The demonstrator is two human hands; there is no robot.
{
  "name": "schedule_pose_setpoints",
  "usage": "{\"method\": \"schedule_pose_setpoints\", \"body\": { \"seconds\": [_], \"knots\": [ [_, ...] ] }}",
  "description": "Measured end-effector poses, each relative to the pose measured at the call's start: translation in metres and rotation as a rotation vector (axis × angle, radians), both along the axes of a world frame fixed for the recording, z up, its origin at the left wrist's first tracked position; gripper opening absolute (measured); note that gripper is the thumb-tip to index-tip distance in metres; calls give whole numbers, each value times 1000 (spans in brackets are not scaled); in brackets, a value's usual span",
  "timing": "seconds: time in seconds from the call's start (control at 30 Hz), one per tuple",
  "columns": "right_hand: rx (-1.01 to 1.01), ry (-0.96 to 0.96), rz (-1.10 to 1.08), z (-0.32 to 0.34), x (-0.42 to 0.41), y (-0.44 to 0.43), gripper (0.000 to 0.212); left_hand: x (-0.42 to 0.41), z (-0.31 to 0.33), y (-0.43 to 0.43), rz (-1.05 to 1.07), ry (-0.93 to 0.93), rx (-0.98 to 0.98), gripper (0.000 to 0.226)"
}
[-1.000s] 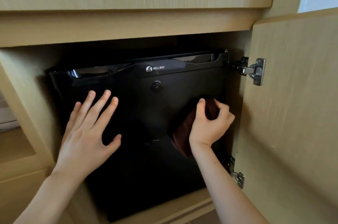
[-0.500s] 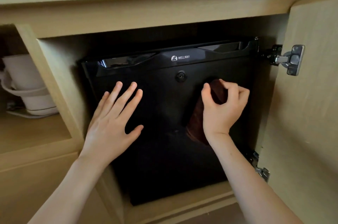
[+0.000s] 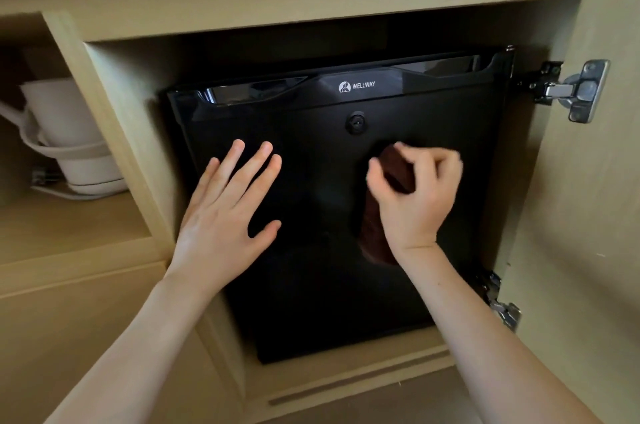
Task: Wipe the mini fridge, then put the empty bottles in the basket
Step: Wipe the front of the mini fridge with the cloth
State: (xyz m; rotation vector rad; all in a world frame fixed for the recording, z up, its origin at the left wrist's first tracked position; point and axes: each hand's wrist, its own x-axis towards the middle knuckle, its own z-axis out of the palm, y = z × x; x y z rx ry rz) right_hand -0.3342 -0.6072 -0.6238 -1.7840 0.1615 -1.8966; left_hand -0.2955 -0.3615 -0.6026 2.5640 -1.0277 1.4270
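Fridge (image 3: 311, 267) door hard, slick; left hand (image 3: 221, 215) spread flat bracing, right hand (image 3: 415, 202) pinched soft cloth (image 3: 377, 240).

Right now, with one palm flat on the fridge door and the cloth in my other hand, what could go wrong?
1. The left hand lies bare and flat on the glossy black mini fridge door; it may leave prints on the part being cleaned.
2. The brown cloth is bunched in the right hand, so little of it seems to touch the door and streaks may remain.
3. The metal hinge of the open cabinet door juts out close to the right; a wide stroke could knock the knuckles.
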Motion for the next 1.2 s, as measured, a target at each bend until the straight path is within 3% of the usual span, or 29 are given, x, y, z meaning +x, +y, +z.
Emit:
{"method": "schedule_pose_setpoints", "body": {
  "seconds": [0.1, 0.3, 0.37, 0.5, 0.57, 0.67, 0.77, 0.83, 1.03, 1.2],
  "knots": [
    [95, -20, -61, 15, 9, 24, 28, 1, 0, -1, -9, -3, -14, 88],
    [-436, 67, 67, -30, 2, 37, 27, 2, -4, -2, -18, -7, -23, 84],
    [-359, 78, 63, -27, -2, 15, 27, 3, -5, -2, -17, -8, -25, 83],
    [100, -19, 21, 3, -5, -15, 29, 1, -6, -4, -23, -7, -54, 82],
    [199, -40, -23, 13, 0, -5, 29, 2, -6, -5, -38, -1, -72, 82],
    [13, -16, -62, 1, 8, 29, 29, 3, -8, -7, -60, 9, -96, 85],
    [-261, 30, 40, -24, 9, 51, 28, 5, -7, -6, -56, -2, -92, 86],
    [-324, 31, 102, -28, 8, 43, 28, 6, -6, -5, -49, -5, -82, 85],
    [-23, -10, 33, -27, -2, -35, 31, 8, -9, -1, -32, -2, -59, 83],
    [504, -89, 29, -31, -7, -44, 30, 4, -6, -4, 10, 3, -36, 83]
  ]
}}
